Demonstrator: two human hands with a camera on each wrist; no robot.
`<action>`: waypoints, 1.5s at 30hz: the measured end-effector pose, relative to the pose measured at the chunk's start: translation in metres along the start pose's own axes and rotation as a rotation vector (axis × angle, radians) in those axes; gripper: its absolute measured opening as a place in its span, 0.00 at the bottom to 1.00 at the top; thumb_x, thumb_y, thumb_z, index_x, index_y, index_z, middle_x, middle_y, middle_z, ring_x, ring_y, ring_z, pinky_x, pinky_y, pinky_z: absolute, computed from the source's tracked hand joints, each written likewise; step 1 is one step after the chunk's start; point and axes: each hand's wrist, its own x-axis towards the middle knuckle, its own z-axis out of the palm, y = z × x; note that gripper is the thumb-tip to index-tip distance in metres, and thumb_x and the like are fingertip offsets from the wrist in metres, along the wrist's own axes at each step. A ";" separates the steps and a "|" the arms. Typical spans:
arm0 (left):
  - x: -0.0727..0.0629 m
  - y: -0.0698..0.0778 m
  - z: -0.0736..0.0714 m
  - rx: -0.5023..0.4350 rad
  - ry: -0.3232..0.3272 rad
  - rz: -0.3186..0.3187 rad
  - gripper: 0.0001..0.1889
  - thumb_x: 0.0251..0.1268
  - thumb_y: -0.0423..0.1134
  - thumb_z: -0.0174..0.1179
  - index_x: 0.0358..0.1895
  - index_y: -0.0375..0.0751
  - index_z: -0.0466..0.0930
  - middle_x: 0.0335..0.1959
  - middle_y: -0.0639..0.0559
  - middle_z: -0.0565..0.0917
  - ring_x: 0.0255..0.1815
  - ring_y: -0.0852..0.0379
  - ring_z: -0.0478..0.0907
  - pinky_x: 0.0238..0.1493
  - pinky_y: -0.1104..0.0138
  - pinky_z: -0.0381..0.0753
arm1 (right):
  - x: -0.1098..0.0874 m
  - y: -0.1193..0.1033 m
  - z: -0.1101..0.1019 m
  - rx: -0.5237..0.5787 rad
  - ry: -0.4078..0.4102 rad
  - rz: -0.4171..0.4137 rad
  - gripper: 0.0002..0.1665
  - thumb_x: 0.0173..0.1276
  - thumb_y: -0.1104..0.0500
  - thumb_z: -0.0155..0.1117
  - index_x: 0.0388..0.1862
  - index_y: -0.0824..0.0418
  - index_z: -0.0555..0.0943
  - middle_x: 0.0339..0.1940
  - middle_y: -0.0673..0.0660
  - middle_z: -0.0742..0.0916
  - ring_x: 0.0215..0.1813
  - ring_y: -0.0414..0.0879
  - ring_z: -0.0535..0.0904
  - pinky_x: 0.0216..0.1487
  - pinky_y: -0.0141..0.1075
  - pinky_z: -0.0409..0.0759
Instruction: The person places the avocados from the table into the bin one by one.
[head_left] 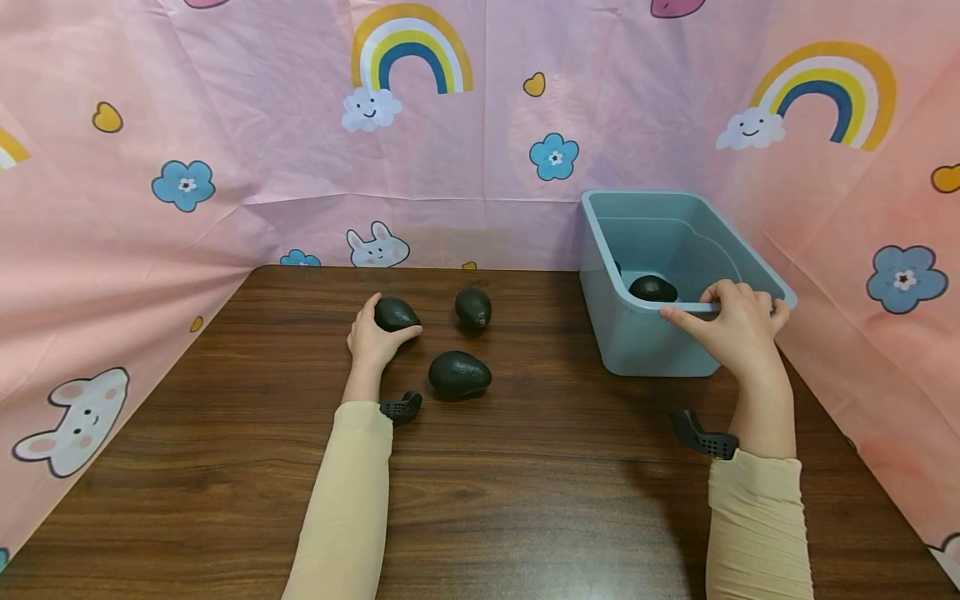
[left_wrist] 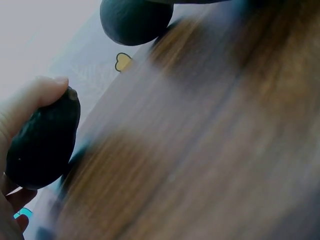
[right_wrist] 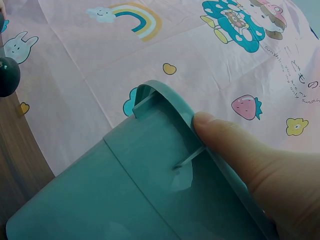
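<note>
A dark green avocado (head_left: 396, 314) sits between the thumb and fingers of my left hand (head_left: 372, 340), toward the back of the brown table. In the left wrist view the thumb presses along this avocado (left_wrist: 44, 142) from above, with fingertips showing beneath it. Two more avocados lie to its right, one farther back (head_left: 473, 308) and one nearer (head_left: 460, 373). My right hand (head_left: 738, 325) grips the near rim of a blue-grey plastic bin (head_left: 652, 342), thumb outside and fingers over the edge. Inside the bin rests an avocado (head_left: 653, 288), with a sliver of another dark one mostly hidden by the wall.
A pink cloth (head_left: 480, 125) printed with rainbows and flowers hangs behind the table and along both sides. The bin stands at the back right of the wooden table (head_left: 540, 500), close to the cloth. Each wrist wears a black camera mount (head_left: 401, 407).
</note>
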 end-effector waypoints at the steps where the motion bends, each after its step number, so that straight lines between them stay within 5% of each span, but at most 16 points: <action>1: 0.000 0.000 0.000 0.001 0.005 -0.002 0.51 0.48 0.53 0.73 0.75 0.50 0.54 0.71 0.40 0.61 0.69 0.37 0.55 0.66 0.42 0.47 | 0.000 0.000 0.000 0.000 0.000 0.000 0.37 0.60 0.34 0.65 0.42 0.69 0.72 0.39 0.64 0.74 0.47 0.68 0.61 0.55 0.66 0.39; 45: -0.001 0.024 -0.014 0.025 0.110 0.030 0.50 0.44 0.62 0.71 0.72 0.50 0.60 0.67 0.40 0.66 0.68 0.40 0.53 0.66 0.45 0.43 | -0.002 -0.001 0.000 0.013 0.006 -0.003 0.38 0.59 0.34 0.66 0.40 0.68 0.72 0.38 0.64 0.73 0.46 0.68 0.60 0.55 0.67 0.38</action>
